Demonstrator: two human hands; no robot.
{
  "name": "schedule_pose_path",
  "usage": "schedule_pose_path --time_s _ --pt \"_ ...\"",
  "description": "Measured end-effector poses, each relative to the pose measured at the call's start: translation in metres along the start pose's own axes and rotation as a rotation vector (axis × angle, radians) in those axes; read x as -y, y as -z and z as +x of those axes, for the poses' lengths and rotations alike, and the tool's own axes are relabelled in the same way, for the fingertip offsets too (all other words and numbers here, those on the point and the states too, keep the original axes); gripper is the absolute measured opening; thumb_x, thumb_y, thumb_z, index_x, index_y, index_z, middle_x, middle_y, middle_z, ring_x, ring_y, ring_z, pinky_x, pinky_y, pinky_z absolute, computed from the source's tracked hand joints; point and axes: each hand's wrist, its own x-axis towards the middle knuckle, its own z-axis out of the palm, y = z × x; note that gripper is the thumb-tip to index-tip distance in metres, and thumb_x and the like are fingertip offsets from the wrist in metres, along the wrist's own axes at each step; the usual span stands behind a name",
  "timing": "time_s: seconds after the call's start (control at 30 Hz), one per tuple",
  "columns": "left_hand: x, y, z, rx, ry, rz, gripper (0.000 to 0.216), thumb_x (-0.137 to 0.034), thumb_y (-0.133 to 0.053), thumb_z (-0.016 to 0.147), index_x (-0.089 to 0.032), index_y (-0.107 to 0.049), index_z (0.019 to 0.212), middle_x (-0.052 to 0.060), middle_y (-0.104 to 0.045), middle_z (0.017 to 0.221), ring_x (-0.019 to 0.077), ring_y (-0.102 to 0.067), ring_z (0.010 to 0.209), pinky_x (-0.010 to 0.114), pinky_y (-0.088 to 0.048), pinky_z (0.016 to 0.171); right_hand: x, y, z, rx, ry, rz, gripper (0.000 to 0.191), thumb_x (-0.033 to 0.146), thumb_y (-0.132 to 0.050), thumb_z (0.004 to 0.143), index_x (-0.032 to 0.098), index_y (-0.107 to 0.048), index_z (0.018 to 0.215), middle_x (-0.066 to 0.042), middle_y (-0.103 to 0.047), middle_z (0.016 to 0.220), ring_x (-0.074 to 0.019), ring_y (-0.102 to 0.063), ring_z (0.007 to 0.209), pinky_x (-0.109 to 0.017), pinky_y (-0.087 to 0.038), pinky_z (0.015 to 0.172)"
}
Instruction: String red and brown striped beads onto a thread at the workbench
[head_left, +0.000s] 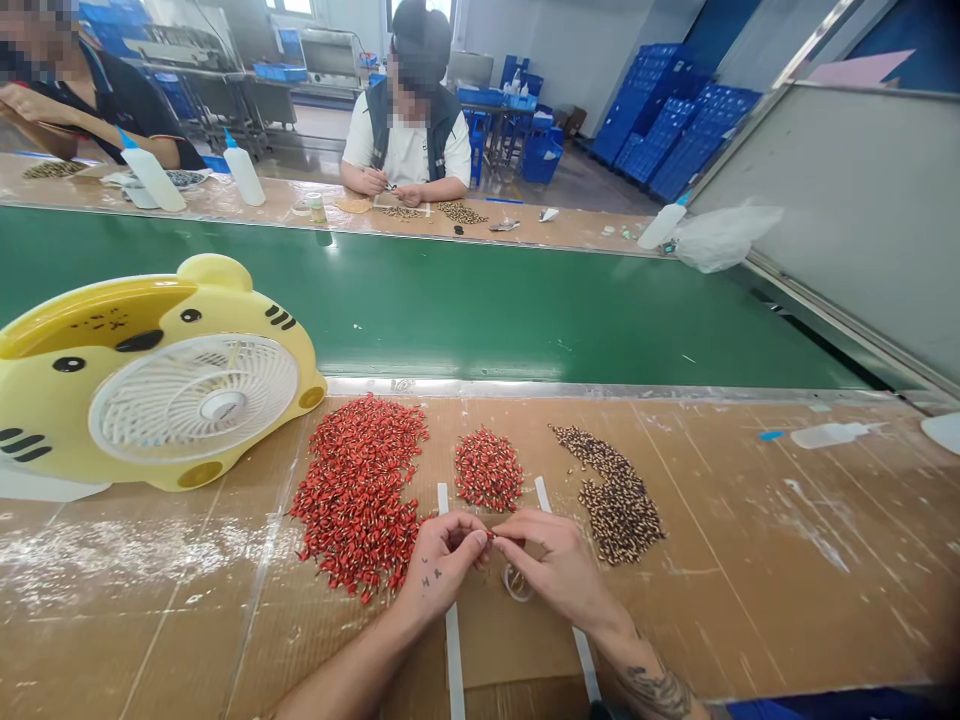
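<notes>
My left hand (441,562) and my right hand (556,560) meet fingertip to fingertip over the cardboard-covered bench, pinching one small red part (490,536) between them. A large pile of red parts (360,492) lies just left of my left hand. A smaller red pile (488,468) sits straight ahead of my fingers. A pile of dark brown and gold parts (613,493) lies to the right of my right hand. Two white strips (541,494) run along the board near my hands. A small clear ring (516,583) lies under my right hand.
A yellow tiger-shaped desk fan (154,375) stands at the left. A green conveyor belt (480,305) runs beyond the bench. Across it two people sit at another bench with white squeeze bottles (244,172) and parts. A plastic bag (721,237) lies far right.
</notes>
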Motion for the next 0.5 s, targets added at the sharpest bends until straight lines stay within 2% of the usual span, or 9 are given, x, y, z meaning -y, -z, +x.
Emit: schedule_pose_path --time_s 0.23,0.5 --pt "-0.0058 -0.0015 -0.0038 -0.030 -0.006 0.020 0.028 -0.039 -0.066 0.084 -0.012 -0.068 0.076 0.003 -0.064 0.061 0.0138 -0.058 0.057 0.024 -0.048 0.058 -0.0008 0.0015 0.0009 0.027 0.031 0.020 0.019 0.025 -0.060 0.095 0.022 -0.078 0.092 -0.004 -0.074 0.086 -0.0188 -0.067 0.076 -0.029 -0.051 0.072" --pt "-0.0028 0.0002 -0.0051 -0.014 -0.025 0.007 0.028 -0.040 -0.065 0.086 -0.013 -0.067 0.079 0.003 -0.065 0.064 0.0144 -0.060 0.058 0.024 -0.049 0.059 -0.0012 0.0018 0.0012 -0.003 -0.014 0.077 0.017 0.031 -0.065 0.092 0.023 -0.078 0.085 -0.004 -0.074 0.081 -0.0192 -0.068 0.073 -0.029 -0.052 0.069"
